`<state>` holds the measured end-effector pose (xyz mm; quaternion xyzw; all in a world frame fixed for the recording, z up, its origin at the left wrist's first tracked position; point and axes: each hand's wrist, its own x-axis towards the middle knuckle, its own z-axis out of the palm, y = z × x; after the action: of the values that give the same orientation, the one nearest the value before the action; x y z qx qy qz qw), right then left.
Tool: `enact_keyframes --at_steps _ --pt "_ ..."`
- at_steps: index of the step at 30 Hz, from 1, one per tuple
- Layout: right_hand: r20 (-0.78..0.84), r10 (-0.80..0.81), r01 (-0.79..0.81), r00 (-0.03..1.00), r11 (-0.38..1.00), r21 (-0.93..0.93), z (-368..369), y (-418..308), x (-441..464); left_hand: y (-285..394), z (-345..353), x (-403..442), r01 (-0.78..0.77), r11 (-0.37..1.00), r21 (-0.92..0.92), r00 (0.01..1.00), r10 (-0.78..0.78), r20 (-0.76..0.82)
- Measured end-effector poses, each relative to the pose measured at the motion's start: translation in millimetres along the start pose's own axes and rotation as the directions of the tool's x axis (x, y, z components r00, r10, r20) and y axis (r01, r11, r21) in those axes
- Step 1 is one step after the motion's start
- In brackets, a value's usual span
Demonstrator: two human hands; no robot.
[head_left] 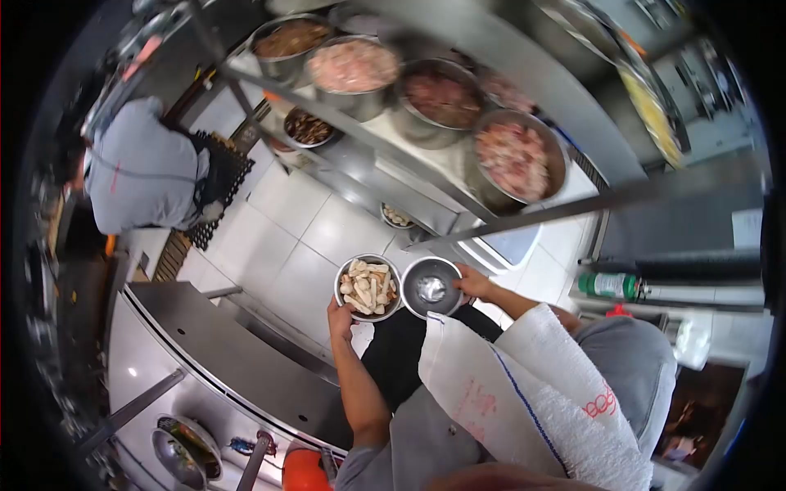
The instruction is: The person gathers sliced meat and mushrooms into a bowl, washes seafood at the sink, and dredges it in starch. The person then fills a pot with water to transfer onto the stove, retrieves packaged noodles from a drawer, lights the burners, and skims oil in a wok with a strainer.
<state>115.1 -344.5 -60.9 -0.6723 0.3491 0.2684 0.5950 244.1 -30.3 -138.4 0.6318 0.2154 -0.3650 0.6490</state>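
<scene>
My left hand point(341, 320) grips the near left rim of a round metal bowl point(339, 286). Pale, stick-like pieces of food point(370, 286) fill that bowl; their exact kind I cannot make out. In my right hand point(471, 282) is a second metal bowl point(431, 286), held by its right side, with nothing but a bright reflection at its bottom. Both bowls are side by side in front of my body, their rims almost touching. A white towel point(524, 393) with a blue stripe and red lettering hangs over my shoulder.
Steel shelving ahead carries several pots of raw meat point(512, 159). A lower shelf holds a small bowl of pale pieces point(397, 216). At the left, a person in grey point(143, 168) bends over. A steel counter point(237, 344) runs along my left; a green cylinder point(610, 285) lies right.
</scene>
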Motion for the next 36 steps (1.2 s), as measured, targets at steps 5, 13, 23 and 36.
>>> enact_keyframes --at_steps 5,13,23,36 --pt "-0.061 -0.090 0.087 0.994 0.995 -0.038 -99 76 -90 13 89 -36 0.008 0.976 0.219 0.976 -0.055 0.211" --pt "-0.628 0.144 0.208 0.764 0.867 0.452 -216 284 -223 -46 276 -107 0.016 0.946 0.325 0.880 -0.168 0.444" --pt "-0.644 0.396 0.368 0.654 0.578 0.728 -375 362 -260 -21 574 -141 0.017 0.993 0.113 0.748 -0.088 0.658" --pt "-0.661 0.583 0.433 0.472 0.501 0.750 -665 397 -287 176 1000 15 -0.136 0.947 -0.289 0.779 0.283 0.559"
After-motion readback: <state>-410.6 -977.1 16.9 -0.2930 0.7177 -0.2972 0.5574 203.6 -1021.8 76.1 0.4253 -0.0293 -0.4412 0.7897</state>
